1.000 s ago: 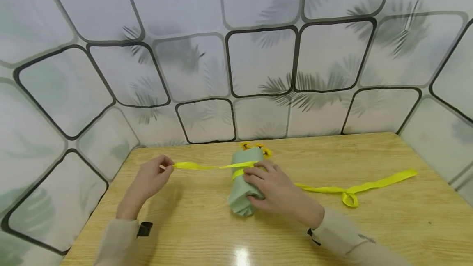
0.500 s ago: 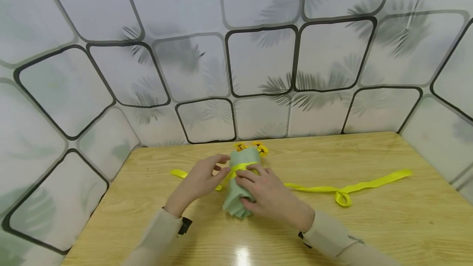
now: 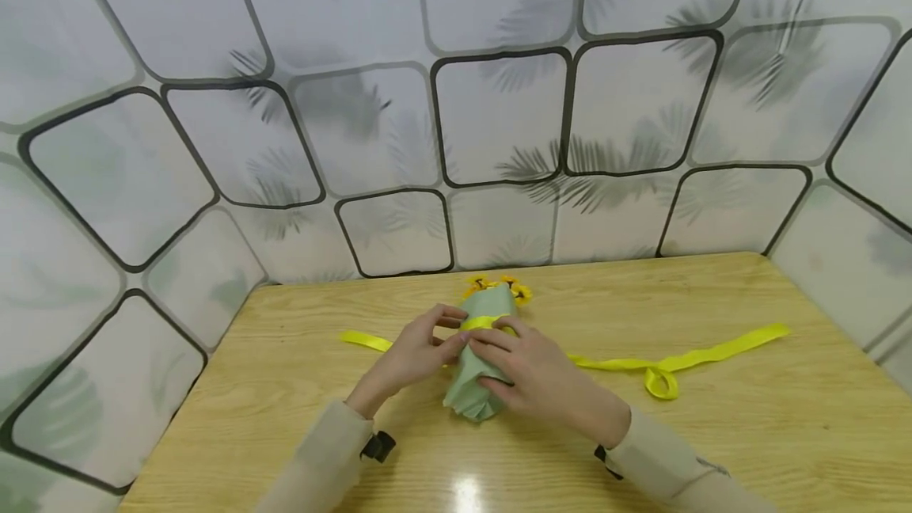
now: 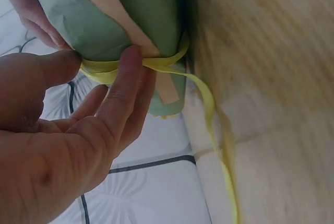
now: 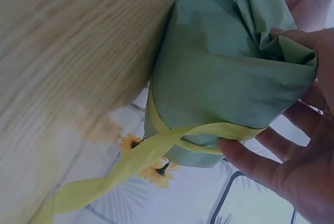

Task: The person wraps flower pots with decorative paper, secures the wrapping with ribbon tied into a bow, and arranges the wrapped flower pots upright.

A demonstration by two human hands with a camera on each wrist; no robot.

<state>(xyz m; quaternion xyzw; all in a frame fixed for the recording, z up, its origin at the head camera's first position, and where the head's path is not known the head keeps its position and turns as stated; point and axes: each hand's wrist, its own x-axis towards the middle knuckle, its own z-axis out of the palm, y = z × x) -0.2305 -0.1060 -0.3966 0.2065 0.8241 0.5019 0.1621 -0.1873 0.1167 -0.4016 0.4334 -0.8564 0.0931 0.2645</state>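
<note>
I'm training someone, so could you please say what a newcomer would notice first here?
Probably the bright yellow flat ribbon, wrapped round the pale green, roll-shaped paper-like bundle between the left hand and right hand, and trailing to both sides. Next would come the orange-yellow flowers with dark centres, at the bundle's far end.

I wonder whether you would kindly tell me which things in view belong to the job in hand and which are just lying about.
Belonging to the job:
green bundle, held by the right hand
yellow ribbon, wrapped round it, touched by the left hand
yellow flowers, showing at its far end

Only surroundings:
table, the work surface
patterned wall, behind it
</note>
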